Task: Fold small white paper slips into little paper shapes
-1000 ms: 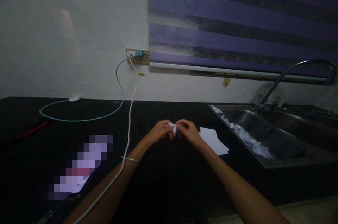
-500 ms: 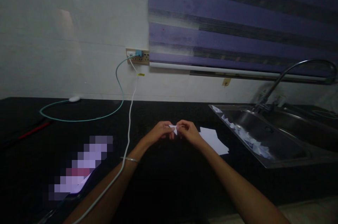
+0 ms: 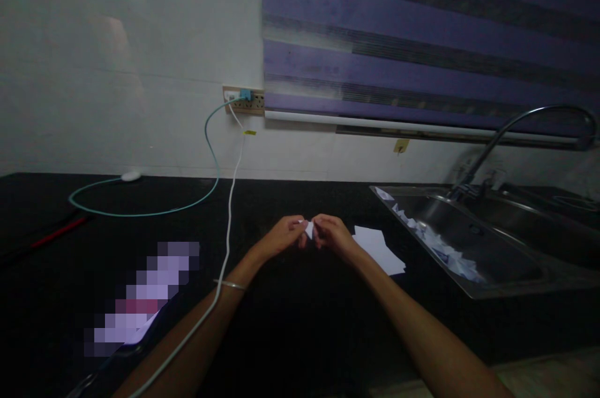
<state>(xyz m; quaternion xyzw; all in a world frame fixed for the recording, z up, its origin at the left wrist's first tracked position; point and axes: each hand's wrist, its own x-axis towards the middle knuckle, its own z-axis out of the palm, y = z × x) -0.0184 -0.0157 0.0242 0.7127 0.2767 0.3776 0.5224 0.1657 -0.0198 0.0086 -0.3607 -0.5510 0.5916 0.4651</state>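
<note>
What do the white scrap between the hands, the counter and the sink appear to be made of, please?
Scrap: thin white paper, matte and creased, pinched between the left hand and right hand. Counter: smooth black slab, perhaps stone or laminate; too dark to tell. Sink: probably stainless steel, judging by its grey metallic sheen.

no readable text, label, brand or number shows on anything here

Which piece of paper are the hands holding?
The tiny white scrap pinched between the left hand and right hand. The flat sheets lie on the counter beside them; the torn bits sit in the sink.
</note>
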